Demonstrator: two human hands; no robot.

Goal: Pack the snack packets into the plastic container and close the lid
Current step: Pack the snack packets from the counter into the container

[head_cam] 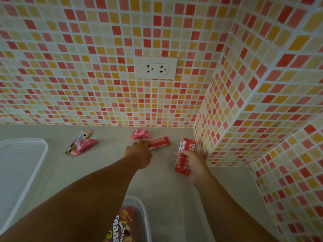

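A stack of glossy red snack packets (184, 157) is gripped in the right hand (194, 167), fingers wrapped round it, near the tiled corner. The left hand (139, 152) is stretched far across the smooth grey counter (108, 168), fingertips laid on a flat red packet (160, 143); whether it's pinched can't be told. A crinkly pink packet (140, 134) lies just beyond. The clear plastic container (144, 219) sits at the near edge, a brown packet (120, 224) inside. The translucent lid (26, 165) rests far left.

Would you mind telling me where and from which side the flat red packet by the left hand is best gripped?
Probably at its near left end, where the left hand already touches the red packet. It lies flat on the counter, long axis running left to right, so pinch across its narrow width from above; the pink packet sits close behind it.
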